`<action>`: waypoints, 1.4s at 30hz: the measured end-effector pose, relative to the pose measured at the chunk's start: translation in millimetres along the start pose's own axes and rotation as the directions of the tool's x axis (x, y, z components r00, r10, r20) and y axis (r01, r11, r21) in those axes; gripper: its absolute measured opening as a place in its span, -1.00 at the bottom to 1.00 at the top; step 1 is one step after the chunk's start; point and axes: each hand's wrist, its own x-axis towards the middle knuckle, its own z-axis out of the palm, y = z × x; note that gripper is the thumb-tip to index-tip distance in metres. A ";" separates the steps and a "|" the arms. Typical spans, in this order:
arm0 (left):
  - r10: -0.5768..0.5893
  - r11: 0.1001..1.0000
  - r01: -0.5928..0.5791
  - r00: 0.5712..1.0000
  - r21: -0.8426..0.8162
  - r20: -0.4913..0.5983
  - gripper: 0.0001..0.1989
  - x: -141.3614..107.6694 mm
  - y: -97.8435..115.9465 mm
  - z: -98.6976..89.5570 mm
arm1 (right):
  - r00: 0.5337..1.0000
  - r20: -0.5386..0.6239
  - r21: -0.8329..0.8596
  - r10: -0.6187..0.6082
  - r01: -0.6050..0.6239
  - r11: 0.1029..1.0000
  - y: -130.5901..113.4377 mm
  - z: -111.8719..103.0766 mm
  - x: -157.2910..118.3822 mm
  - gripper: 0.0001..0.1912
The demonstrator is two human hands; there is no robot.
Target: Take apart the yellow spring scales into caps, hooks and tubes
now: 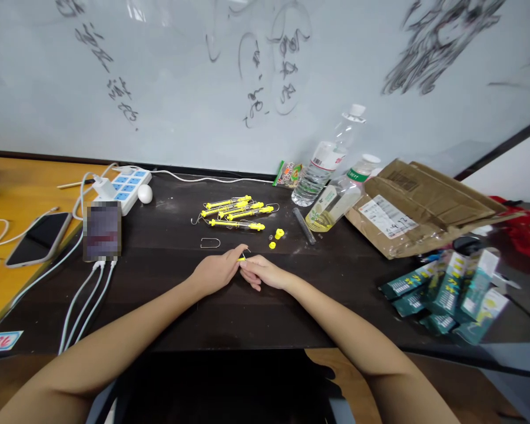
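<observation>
My left hand (216,272) and my right hand (265,272) meet over the dark table, both closed around a small yellow piece (241,259). A thin bent wire sticks up from it between the fingertips; the rest is covered by my fingers. Just beyond lie several yellow spring scales (237,224) with clear tubes and wire hooks, bunched together. A loose U-shaped wire (210,242) rests above my left hand. Two yellow caps, one larger (280,234) and one smaller (272,245), lie beyond my right hand, with a tiny clear part beside them.
To the left are a power strip (130,185), a device with a blurred screen (102,231), cables and a phone (39,238). A water bottle (320,171), a tilted drink bottle (340,200), a brown parcel (406,206) and green packets (446,288) stand or lie to the right. A whiteboard rises behind.
</observation>
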 end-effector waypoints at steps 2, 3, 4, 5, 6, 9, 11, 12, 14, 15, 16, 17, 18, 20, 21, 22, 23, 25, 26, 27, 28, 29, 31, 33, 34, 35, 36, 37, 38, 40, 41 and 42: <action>-0.009 1.000 0.009 1.000 0.027 0.003 -0.57 0.4 -0.2 0.7 | 1.000 -0.009 0.023 -0.001 0.001 1.000 0.1 0.6 0.6 -0.48; -0.014 0.999 0.013 1.000 0.034 0.006 -0.57 0.5 0.0 0.7 | 1.000 -0.016 0.031 0.001 0.000 1.000 0.2 0.9 0.8 -0.48; -0.020 0.999 0.019 1.000 0.037 0.010 -0.57 0.5 0.4 0.6 | 1.000 -0.023 0.036 0.002 -0.001 0.999 0.4 1.3 0.9 -0.48; -0.026 0.999 0.026 1.000 0.037 0.013 -0.57 0.4 0.9 0.3 | 1.000 -0.029 0.037 0.002 0.000 0.999 0.6 1.5 0.9 -0.48; -0.032 0.999 0.032 0.999 0.031 0.015 -0.57 0.3 1.5 0.0 | 0.999 -0.033 0.036 0.000 0.002 0.999 0.7 1.8 0.9 -0.48; -0.047 0.999 0.048 0.999 -0.004 0.018 -0.57 0.0 3.2 -1.2 | 0.999 -0.038 0.021 -0.006 0.007 1.000 0.7 2.2 0.6 -0.47; -0.053 0.998 0.054 0.998 -0.037 0.023 -0.57 0.1 3.9 -1.7 | 0.999 -0.040 0.010 -0.008 0.008 1.000 0.6 2.2 0.5 -0.47; -0.056 0.997 0.057 0.998 -0.055 0.024 -0.57 0.2 4.0 -1.9 | 0.999 -0.041 0.009 -0.009 0.010 1.000 0.6 2.2 0.5 -0.47; -0.059 0.994 0.061 0.998 -0.089 0.025 -0.57 0.6 3.8 -2.2 | 0.999 -0.046 0.011 -0.015 0.016 1.000 0.7 2.2 0.7 -0.47; -0.061 0.993 0.063 0.998 -0.102 0.025 -0.57 0.8 3.6 -2.4 | 0.999 -0.051 0.012 -0.018 0.019 1.000 0.8 2.4 0.9 -0.47; -0.062 0.991 0.065 0.998 -0.113 0.025 -0.57 1.1 3.3 -2.7 | 0.998 -0.057 0.010 -0.021 0.021 1.000 0.9 2.6 1.0 -0.47; -0.063 0.991 0.066 0.998 -0.120 0.025 -0.57 1.3 3.1 -3.1 | 0.998 -0.065 0.005 -0.024 0.024 1.000 0.9 2.9 1.1 -0.47; -0.063 0.990 0.066 0.998 -0.123 0.027 -0.57 1.5 2.8 -3.6 | 0.997 -0.074 0.000 -0.027 0.027 1.000 1.1 3.4 1.2 -0.47; -0.061 0.991 0.064 0.998 -0.116 0.029 -0.57 1.9 2.3 -4.9 | 0.996 -0.089 0.000 -0.032 0.032 0.999 1.4 4.7 1.5 -0.47; -0.058 0.992 0.061 0.998 -0.107 0.032 -0.57 2.1 2.1 -5.6 | 0.995 -0.096 0.005 -0.033 0.033 0.999 1.7 5.5 1.7 -0.47; -0.057 0.994 0.060 0.998 -0.095 0.034 -0.57 2.4 1.9 -6.3 | 0.994 -0.106 0.015 -0.031 0.033 0.999 2.0 6.3 2.0 -0.47; -0.057 0.995 0.060 0.998 -0.083 0.036 -0.57 2.6 1.6 -6.8 | 0.993 -0.116 0.028 -0.027 0.030 0.999 2.4 7.0 2.4 -0.47; -0.056 0.997 0.058 0.998 -0.059 0.039 -0.57 3.2 0.8 -7.1 | 0.991 -0.134 0.054 -0.016 0.024 0.998 3.0 8.5 3.3 -0.47; -0.055 0.997 0.057 0.998 -0.049 0.037 -0.56 3.5 0.4 -6.9 | 0.989 -0.144 0.065 -0.011 0.021 0.998 3.2 9.2 3.8 -0.48; -0.053 0.998 0.054 0.998 -0.039 0.033 -0.56 3.9 -0.1 -6.5 | 0.988 -0.154 0.073 -0.005 0.017 0.997 3.3 9.9 4.3 -0.48; -0.050 0.998 0.051 0.998 -0.031 0.029 -0.56 4.3 -0.6 -5.8 | 0.987 -0.163 0.079 0.001 0.012 0.997 3.3 10.6 4.7 -0.48; -0.049 0.999 0.049 0.998 -0.023 0.026 -0.56 4.6 -1.1 -5.0 | 0.985 -0.172 0.083 0.007 0.007 0.997 3.1 11.2 5.0 -0.49; -0.050 0.999 0.050 0.999 -0.008 0.019 -0.55 5.3 -1.9 -3.2 | 0.982 -0.190 0.097 0.016 0.002 0.995 2.9 12.6 5.6 -0.49; -0.048 0.999 0.048 0.999 0.001 0.009 -0.55 5.8 -2.3 -1.5 | 0.978 -0.210 0.116 0.019 0.006 0.993 2.9 13.9 5.9 -0.48; -0.048 0.999 0.048 0.999 0.003 0.000 -0.55 5.9 -2.2 -0.7 | 0.975 -0.222 0.123 0.017 0.011 0.992 3.1 14.4 6.0 -0.48; -0.051 0.999 0.051 0.999 0.005 -0.011 -0.56 5.9 -2.1 0.0 | 0.972 -0.233 0.128 0.014 0.016 0.992 3.4 14.8 6.1 -0.48; -0.058 0.998 0.059 0.998 0.006 -0.023 -0.57 5.9 -1.7 0.6 | 0.970 -0.242 0.131 0.011 0.022 0.991 3.8 15.1 6.1 -0.48; -0.070 0.998 0.070 0.997 0.008 -0.032 -0.59 5.8 -1.3 1.1 | 0.969 -0.246 0.133 0.007 0.027 0.991 4.2 15.3 6.0 -0.48; -0.083 0.996 0.084 0.996 0.012 -0.039 -0.62 5.7 -0.8 1.5 | 0.969 -0.248 0.137 0.005 0.030 0.990 4.7 15.5 6.0 -0.48; -0.098 0.995 0.099 0.995 0.024 -0.036 -0.68 5.8 0.1 1.8 | 0.966 -0.257 0.142 0.001 0.037 0.989 5.6 16.0 6.0 -0.48; -0.098 0.995 0.098 0.995 0.033 -0.027 -0.70 6.0 0.4 1.6 | 0.964 -0.266 0.141 -0.002 0.041 0.989 6.0 16.3 5.9 -0.48; -0.093 0.995 0.094 0.996 0.042 -0.018 -0.71 6.2 0.4 1.3 | 0.961 -0.275 0.139 -0.008 0.048 0.989 6.3 16.7 5.9 -0.47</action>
